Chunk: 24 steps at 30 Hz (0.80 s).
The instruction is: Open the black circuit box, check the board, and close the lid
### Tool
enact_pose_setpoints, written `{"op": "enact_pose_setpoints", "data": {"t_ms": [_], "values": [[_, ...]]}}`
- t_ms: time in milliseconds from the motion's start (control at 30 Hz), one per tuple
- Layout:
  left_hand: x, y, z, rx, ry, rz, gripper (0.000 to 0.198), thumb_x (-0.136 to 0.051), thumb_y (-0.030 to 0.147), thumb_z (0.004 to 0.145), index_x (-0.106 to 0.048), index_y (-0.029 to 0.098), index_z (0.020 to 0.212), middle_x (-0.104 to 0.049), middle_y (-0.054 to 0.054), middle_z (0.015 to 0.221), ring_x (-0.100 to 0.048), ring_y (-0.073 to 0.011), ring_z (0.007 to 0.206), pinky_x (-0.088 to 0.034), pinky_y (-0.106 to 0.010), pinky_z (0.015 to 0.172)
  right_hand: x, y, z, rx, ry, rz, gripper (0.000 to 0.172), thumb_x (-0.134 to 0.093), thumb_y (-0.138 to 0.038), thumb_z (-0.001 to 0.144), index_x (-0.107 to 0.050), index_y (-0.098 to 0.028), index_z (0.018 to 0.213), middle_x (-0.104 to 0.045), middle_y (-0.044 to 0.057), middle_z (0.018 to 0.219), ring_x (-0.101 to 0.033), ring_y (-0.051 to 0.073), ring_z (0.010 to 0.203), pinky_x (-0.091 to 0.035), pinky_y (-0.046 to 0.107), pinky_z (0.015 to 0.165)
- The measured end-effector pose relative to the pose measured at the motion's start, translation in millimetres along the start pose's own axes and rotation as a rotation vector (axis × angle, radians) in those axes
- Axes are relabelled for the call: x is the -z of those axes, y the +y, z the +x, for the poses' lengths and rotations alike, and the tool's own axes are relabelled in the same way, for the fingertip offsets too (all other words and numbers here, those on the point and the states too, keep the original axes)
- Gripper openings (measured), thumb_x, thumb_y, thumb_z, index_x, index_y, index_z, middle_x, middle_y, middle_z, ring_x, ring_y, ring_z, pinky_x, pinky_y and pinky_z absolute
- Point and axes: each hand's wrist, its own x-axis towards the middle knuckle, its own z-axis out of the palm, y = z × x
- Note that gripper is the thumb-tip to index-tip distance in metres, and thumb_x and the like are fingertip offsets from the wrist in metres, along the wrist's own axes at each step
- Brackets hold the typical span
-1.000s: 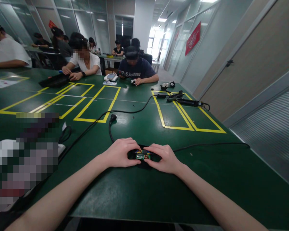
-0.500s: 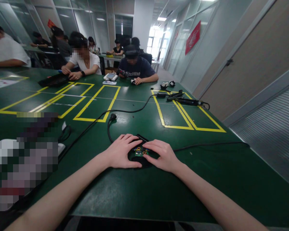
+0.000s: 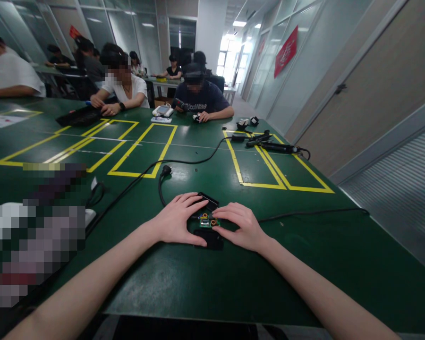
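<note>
A small green circuit board (image 3: 205, 224) with copper-coloured coils lies between my hands, wires at its far side. My right hand (image 3: 242, 226) pinches the board's right end between thumb and fingertips. Spread around its left side is my left hand (image 3: 179, 219), open, fingers reaching over a black plastic casing half (image 3: 208, 201) and thumb stretched over another black casing piece (image 3: 212, 240) on the near side. The fingers partly cover both casing pieces and the board's ends.
A black plug (image 3: 166, 170) on a cord lies beyond my left hand. A long black cable (image 3: 184, 163) crosses the green table (image 3: 184, 283) to an adapter (image 3: 238, 138) and black tools (image 3: 278, 148). Pixelated items stand at left. Co-workers sit across the table.
My hands have drawn slightly apart, so more of the board and both black casing pieces show. My left fingers have shifted a little up and away. The view has tilted slightly.
</note>
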Motion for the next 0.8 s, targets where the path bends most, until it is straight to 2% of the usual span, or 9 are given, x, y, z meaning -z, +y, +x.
{"op": "enact_pose_setpoints", "data": {"t_ms": [167, 300, 400, 467, 600, 800], "values": [[2.3, 1.7, 1.5, -0.023, 0.034, 0.008, 0.097, -0.079, 0.076, 0.071, -0.053, 0.023, 0.148, -0.057, -0.016, 0.149, -0.047, -0.0387, 0.141, -0.040, -0.056, 0.115, -2.6, 0.5, -1.0, -0.096, -0.061, -0.022, 0.015, -0.069, -0.024, 0.095, -0.073, -0.024, 0.109, -0.078, 0.009, 0.105, -0.073, 0.024, 0.093, -0.059, 0.042, 0.083], [7.6, 5.7, 3.2, 0.006, 0.071, 0.049, 0.064, -0.081, 0.059, 0.079, -0.067, 0.019, 0.127, -0.068, -0.012, 0.122, -0.060, -0.0322, 0.116, -0.051, -0.048, 0.099, -0.1, -1.3, -0.5, -0.113, -0.092, -0.019, 0.023, -0.072, -0.029, 0.092, -0.071, -0.023, 0.114, -0.075, 0.011, 0.112, -0.071, 0.026, 0.099, -0.059, 0.046, 0.087], [8.6, 6.9, 3.6, 0.001, 0.083, 0.057, 0.043, -0.079, 0.050, 0.083, -0.072, 0.019, 0.112, -0.069, -0.009, 0.108, -0.064, -0.0267, 0.101, -0.054, -0.040, 0.089, 3.0, -1.7, -0.3, -0.133, -0.142, -0.018, 0.038, -0.078, -0.033, 0.085, -0.069, -0.022, 0.121, -0.073, 0.012, 0.117, -0.070, 0.028, 0.101, -0.059, 0.047, 0.087], [7.4, 7.0, 3.6, -0.012, 0.083, 0.056, 0.034, -0.076, 0.047, 0.086, -0.073, 0.020, 0.106, -0.069, -0.007, 0.102, -0.065, -0.0240, 0.094, -0.054, -0.037, 0.085, 4.2, -0.7, -0.5, -0.152, -0.168, -0.022, 0.041, -0.079, -0.031, 0.084, -0.068, -0.023, 0.123, -0.073, 0.012, 0.116, -0.070, 0.028, 0.102, -0.059, 0.046, 0.086], [4.4, 7.5, 3.7, -0.042, 0.080, 0.053, 0.031, -0.070, 0.045, 0.090, -0.073, 0.019, 0.107, -0.069, -0.006, 0.098, -0.066, -0.0224, 0.090, -0.055, -0.035, 0.083, 4.6, 2.4, -1.7, -0.173, -0.151, -0.050, 0.036, -0.074, -0.023, 0.086, -0.069, -0.023, 0.121, -0.075, 0.010, 0.111, -0.071, 0.027, 0.099, -0.060, 0.044, 0.085], [2.5, 7.1, 4.0, -0.048, 0.117, 0.027, 0.031, -0.062, 0.044, 0.098, -0.073, 0.019, 0.113, -0.071, -0.007, 0.103, -0.067, -0.0215, 0.093, -0.056, -0.033, 0.083, 0.6, 5.7, -2.5, -0.181, -0.111, -0.091, 0.029, -0.071, -0.023, 0.088, -0.070, -0.024, 0.117, -0.076, 0.009, 0.111, -0.072, 0.026, 0.098, -0.060, 0.044, 0.084]]}}
